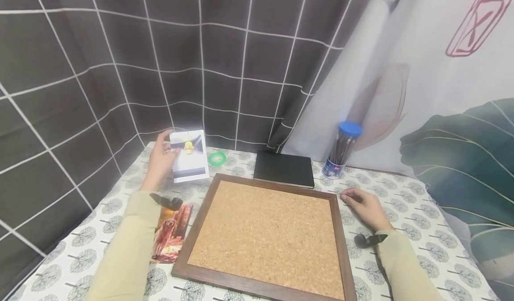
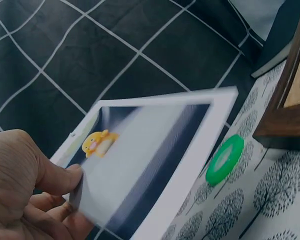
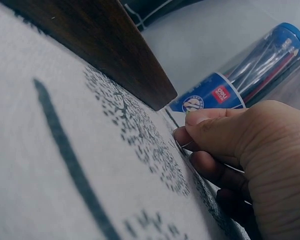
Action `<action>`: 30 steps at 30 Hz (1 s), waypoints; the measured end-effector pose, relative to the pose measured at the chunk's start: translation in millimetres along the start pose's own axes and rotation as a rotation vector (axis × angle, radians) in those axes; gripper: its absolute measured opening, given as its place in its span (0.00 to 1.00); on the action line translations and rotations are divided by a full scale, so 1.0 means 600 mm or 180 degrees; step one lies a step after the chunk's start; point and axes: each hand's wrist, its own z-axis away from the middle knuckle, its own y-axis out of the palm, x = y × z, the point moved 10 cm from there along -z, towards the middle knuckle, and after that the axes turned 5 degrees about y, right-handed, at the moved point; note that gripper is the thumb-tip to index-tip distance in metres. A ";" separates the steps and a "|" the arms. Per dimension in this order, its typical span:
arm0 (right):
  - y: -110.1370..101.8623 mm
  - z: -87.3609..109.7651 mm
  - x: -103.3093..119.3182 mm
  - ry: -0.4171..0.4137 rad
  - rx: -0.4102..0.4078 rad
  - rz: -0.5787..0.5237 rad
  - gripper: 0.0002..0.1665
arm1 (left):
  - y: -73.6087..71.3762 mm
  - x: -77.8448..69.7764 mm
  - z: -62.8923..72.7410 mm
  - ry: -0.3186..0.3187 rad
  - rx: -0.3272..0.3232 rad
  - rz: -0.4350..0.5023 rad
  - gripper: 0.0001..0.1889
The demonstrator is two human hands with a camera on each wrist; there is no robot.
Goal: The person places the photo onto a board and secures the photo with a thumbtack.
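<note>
So the print with the yellow toy [image 1: 191, 162] is up in the air at the back left, over the table [image 1: 405, 205], just left of the green ring [image 1: 217, 163]. The left hand [image 1: 159, 162] has it pinched by its left edge, thumb across the front.

My guess is it weighs next to nothing and it's thin but fairly stiff, since it stays pretty flat from a one-sided grip. The face looks glossy, so probably a bit slick and easy to smudge or crease. I'd take it by the white border, nowhere near the middle (that thumb is already leaning onto the picture).

The right hand [image 1: 367, 208] sits just beside the right rim of the board [image 1: 267, 238], thumb and forefinger about together. There's a thin glint by the tips in the right wrist view, but I can't tell if they're pinching anything.

Count: two prints, the held one plus a red one [image 1: 169, 236] lying left of the board by the left forearm. One board, one green ring, one black book [image 1: 283, 169], one tub [image 1: 334, 168] with one blue lid [image 1: 350, 128]. Several pencil-like sticks in there, too bunched to number.
</note>
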 end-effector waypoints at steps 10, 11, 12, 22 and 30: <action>-0.003 -0.004 0.003 -0.0002 0.0035 -0.0020 0.15 | 0.052 -0.019 -0.001 0.0038 0.0472 0.0377 0.37; -0.003 -0.004 0.004 0.0001 0.0037 -0.0029 0.15 | 0.058 -0.019 0.000 0.0042 0.0528 0.0348 0.37; -0.003 -0.003 0.004 0.0008 0.0046 -0.0037 0.15 | 0.065 -0.018 0.001 0.0013 0.0572 0.0356 0.37; -0.001 -0.003 0.002 0.0041 0.0058 -0.0064 0.16 | 0.138 -0.022 0.024 -0.0065 0.1293 0.0434 0.36; 0.002 -0.001 -0.002 0.0074 0.0091 -0.0042 0.17 | 0.169 -0.026 0.042 0.0014 0.1564 0.0381 0.38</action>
